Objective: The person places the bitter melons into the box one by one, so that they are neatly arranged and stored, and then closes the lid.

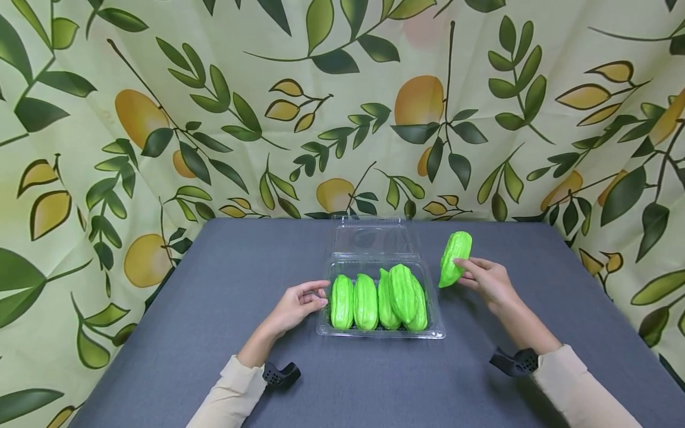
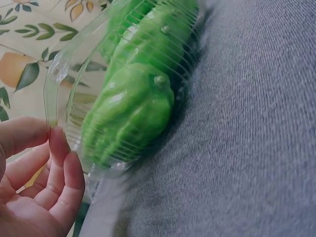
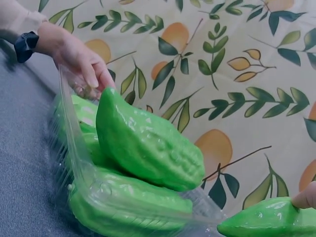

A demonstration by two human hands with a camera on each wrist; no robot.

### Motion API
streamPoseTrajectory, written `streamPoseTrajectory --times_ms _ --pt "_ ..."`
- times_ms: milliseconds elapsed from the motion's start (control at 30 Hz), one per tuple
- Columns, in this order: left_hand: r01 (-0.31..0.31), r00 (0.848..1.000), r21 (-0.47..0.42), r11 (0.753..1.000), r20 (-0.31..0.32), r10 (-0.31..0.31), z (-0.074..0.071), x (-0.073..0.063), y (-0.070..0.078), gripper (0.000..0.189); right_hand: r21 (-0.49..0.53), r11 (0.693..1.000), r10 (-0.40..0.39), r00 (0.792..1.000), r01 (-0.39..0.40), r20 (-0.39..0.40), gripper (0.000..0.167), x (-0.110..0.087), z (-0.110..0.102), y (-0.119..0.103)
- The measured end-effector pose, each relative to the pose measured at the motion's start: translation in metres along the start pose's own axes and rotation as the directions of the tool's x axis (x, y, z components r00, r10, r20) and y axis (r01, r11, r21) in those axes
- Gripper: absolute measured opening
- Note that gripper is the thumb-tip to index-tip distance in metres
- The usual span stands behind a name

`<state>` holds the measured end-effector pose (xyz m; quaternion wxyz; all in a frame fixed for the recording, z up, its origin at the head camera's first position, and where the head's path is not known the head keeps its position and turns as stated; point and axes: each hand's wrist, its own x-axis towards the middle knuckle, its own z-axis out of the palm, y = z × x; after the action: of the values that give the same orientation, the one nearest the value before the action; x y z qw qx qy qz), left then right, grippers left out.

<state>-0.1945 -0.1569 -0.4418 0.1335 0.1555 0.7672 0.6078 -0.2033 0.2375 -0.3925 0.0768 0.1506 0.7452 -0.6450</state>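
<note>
In the head view, a clear plastic clamshell box (image 1: 381, 334) lies with its lid (image 1: 371, 238) folded back. Several bright green, ridged bitter melons (image 1: 366, 302) lie side by side inside, and one bitter melon (image 1: 403, 292) rests on top of others at the right. My left hand (image 1: 296, 304) is at the box's left side; the left wrist view shows its thumb and finger pinching the rim (image 2: 51, 101). To the right of the box, my right hand (image 1: 489, 279) holds another bitter melon (image 1: 456, 257) above the table, tilted, by its right side. Only its fingertip (image 3: 307, 196) shows in the right wrist view.
A grey-blue cloth (image 1: 241, 255) covers the table. Behind and around it hangs a curtain (image 1: 342, 119) printed with leaves and orange fruit. Black wrist straps (image 1: 282, 374) sit on both forearms.
</note>
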Motion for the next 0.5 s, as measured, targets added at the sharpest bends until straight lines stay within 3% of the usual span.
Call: streamPoseTrajectory --times_ms 500 --pt "0.005 1.000 -0.003 1.000 -0.008 -0.005 0.0015 0.0004 -0.0004 0.045 -0.035 0.999 -0.010 0.998 0.012 0.056 0.082 -0.0096 0.0040 -0.0065"
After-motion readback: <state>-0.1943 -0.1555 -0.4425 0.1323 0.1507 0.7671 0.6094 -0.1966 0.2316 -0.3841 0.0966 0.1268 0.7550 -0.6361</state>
